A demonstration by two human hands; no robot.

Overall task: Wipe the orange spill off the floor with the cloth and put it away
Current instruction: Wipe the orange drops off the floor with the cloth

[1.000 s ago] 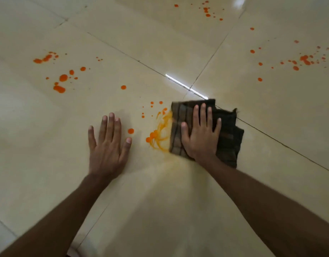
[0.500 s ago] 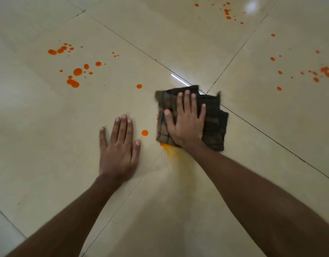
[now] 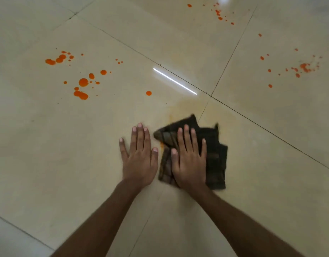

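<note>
A dark checked cloth (image 3: 214, 156) lies crumpled on the cream tiled floor, and my right hand (image 3: 189, 160) presses flat on top of it, fingers spread. My left hand (image 3: 139, 156) rests flat on the bare tile just left of the cloth, holding nothing. A faint yellow-orange smear (image 3: 180, 108) marks the tile just beyond the cloth, and a small orange trace (image 3: 162, 144) shows at the cloth's left edge. Orange drops remain in a cluster at the left (image 3: 82, 84), one lone drop (image 3: 148, 93), a group at the far top (image 3: 220, 14) and a scatter at the right (image 3: 304, 67).
Glossy cream floor tiles (image 3: 48, 145) with dark grout lines fill the view. A bright strip of reflected light (image 3: 174, 81) lies on the tile beyond the cloth. No other objects are in sight.
My right hand has dragged the cloth across the orange puddle and back toward me; the puddle and nearby drops are gone, leaving a faint smear. My left hand stayed planted.
</note>
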